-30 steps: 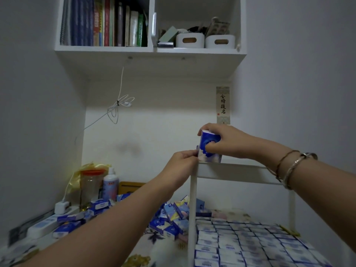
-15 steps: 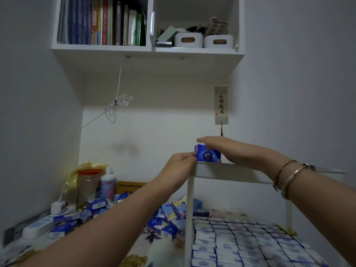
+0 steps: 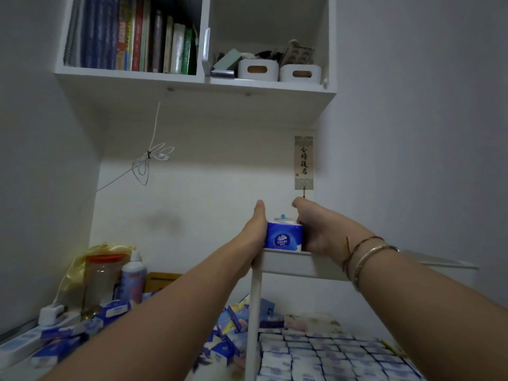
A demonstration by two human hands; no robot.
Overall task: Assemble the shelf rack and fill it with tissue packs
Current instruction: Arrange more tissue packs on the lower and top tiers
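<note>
The tissue pack [image 3: 284,239] is wrapped in glossy blue-and-white plastic film. The shelf rack [image 3: 298,264] shows a smooth, matt white finish; whether metal or plastic cannot be told. The bracelets [image 3: 368,250] look like polished metal. The wall cabinet [image 3: 192,97] is smooth white laminate. The bag [image 3: 82,259] is thin, shiny yellow plastic.

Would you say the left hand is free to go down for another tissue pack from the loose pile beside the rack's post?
Probably yes. The left hand only presses flat against the tissue pack on the rack's top shelf, gripping nothing, and the loose pile lies uncovered directly below that forearm, left of the white post.
</note>
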